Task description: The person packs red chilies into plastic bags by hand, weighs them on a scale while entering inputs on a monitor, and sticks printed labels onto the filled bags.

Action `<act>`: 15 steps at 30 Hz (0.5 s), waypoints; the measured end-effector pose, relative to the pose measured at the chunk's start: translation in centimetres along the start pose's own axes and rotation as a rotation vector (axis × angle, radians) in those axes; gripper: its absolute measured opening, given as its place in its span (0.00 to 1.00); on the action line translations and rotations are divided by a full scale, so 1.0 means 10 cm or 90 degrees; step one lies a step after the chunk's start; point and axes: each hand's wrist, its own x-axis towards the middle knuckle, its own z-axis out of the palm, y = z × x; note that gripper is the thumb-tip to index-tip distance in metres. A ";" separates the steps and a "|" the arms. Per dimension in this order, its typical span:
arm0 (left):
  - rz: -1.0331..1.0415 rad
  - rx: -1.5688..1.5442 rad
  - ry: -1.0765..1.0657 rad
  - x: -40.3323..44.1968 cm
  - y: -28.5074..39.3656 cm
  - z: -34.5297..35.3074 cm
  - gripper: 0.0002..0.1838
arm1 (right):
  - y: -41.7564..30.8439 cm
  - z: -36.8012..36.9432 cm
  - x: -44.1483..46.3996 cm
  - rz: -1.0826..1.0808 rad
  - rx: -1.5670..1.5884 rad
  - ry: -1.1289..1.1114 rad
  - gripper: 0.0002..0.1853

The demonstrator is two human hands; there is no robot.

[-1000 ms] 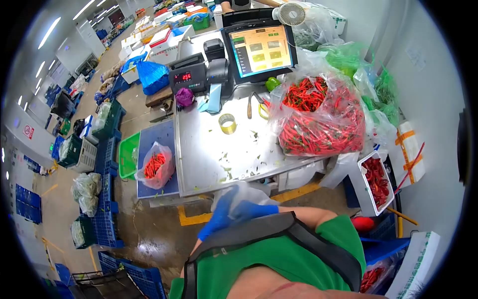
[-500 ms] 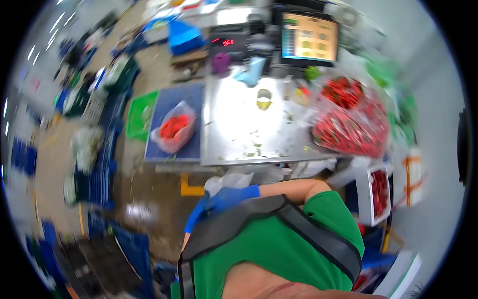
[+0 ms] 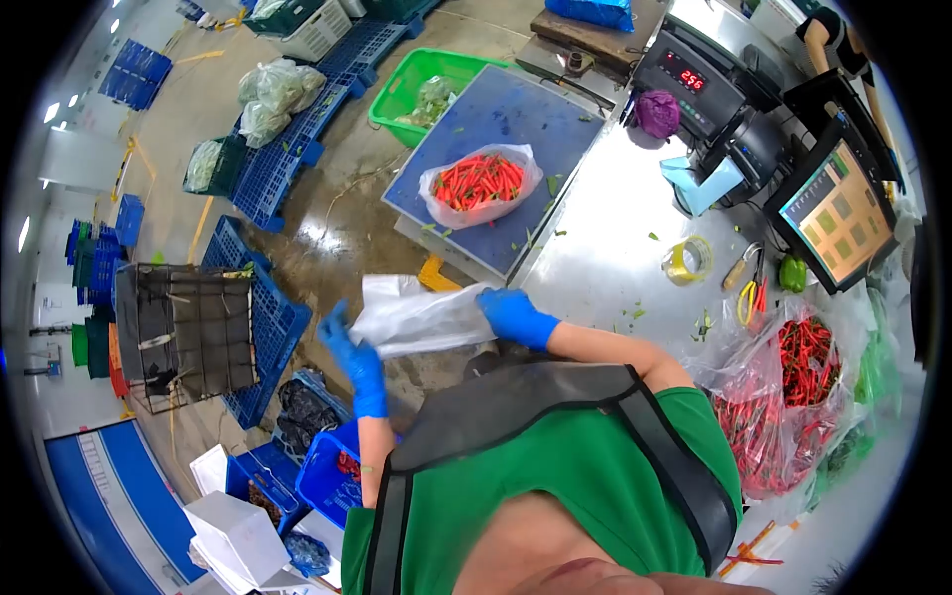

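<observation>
A white plastic bag (image 3: 421, 315) is stretched out flat in front of my body, between my two blue-gloved hands. My right hand (image 3: 516, 317) has its fingers closed on the bag's right end. At the other end, my left hand (image 3: 352, 359) has its fingers spread, with the bag's edge against its thumb side. Beyond them, an open clear bag of red chili peppers (image 3: 479, 183) rests on the blue scale platform (image 3: 416, 178).
A steel table (image 3: 605, 268) holds a tape roll (image 3: 687, 260), yellow-handled scissors (image 3: 749, 297), a green pepper (image 3: 792, 274), a purple cabbage (image 3: 657, 114), a scale display (image 3: 686, 74) and a touchscreen (image 3: 838, 213). Big chili bags (image 3: 764, 426) stand right. A green crate (image 3: 412, 74) sits behind the platform.
My view has swung to the left. My hands, close together before near the crumpled bag, are now apart with the white bag spread between them. The red display reading differs.
</observation>
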 end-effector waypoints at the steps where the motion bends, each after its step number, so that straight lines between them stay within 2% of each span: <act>1: -0.017 0.072 -0.034 -0.11 -0.64 0.05 0.28 | 0.00 -0.04 0.02 -0.042 0.069 0.066 0.12; 2: -0.029 0.143 -0.071 -0.29 -1.17 0.10 0.25 | 0.00 -0.24 0.05 -0.045 0.162 -0.008 0.14; 4: -0.246 0.231 -0.229 -0.41 -1.39 0.01 0.19 | -0.02 -0.70 0.28 -0.055 0.357 -0.133 0.18; 5: -0.159 0.294 -0.217 -0.47 -1.42 -0.03 0.20 | 0.16 -0.67 0.51 0.002 0.410 -0.065 0.19; 6: -0.247 0.318 -0.237 -0.43 -1.31 -0.01 0.25 | 0.34 -0.65 0.75 0.054 0.465 0.009 0.20; 7: -0.213 0.167 -0.192 -0.43 -1.26 0.01 0.30 | 0.57 -0.72 1.00 0.050 0.372 0.194 0.18; 8: -0.257 0.193 -0.259 -0.31 -1.15 0.05 0.32 | 0.92 -0.40 1.42 -0.035 0.240 0.338 0.14; 9: -0.295 0.163 -0.299 -0.27 -1.28 0.16 0.32 | 1.20 -0.17 1.75 -0.007 0.130 0.272 0.11; 10: -0.294 0.122 -0.336 -0.19 -1.44 0.23 0.30 | 1.24 -0.16 1.98 0.002 -0.021 0.146 0.10; 11: -0.283 0.075 -0.373 -0.13 -1.53 0.33 0.29 | 1.36 0.03 2.18 -0.080 -0.093 0.180 0.08; 12: -0.274 0.026 -0.405 -0.07 -1.60 0.44 0.28 | 1.41 0.12 2.36 -0.060 -0.167 0.088 0.08; 13: -0.269 -0.017 -0.439 0.03 -1.58 0.56 0.28 | 1.56 0.43 2.55 -0.081 -0.230 0.251 0.11; 14: -0.273 -0.052 -0.466 0.11 -1.46 0.71 0.27 | 1.60 0.43 2.60 -0.054 -0.289 0.205 0.16; 15: -0.355 -0.096 -0.496 0.27 -1.17 0.80 0.28 | 1.65 0.36 2.69 -0.051 -0.324 0.142 0.16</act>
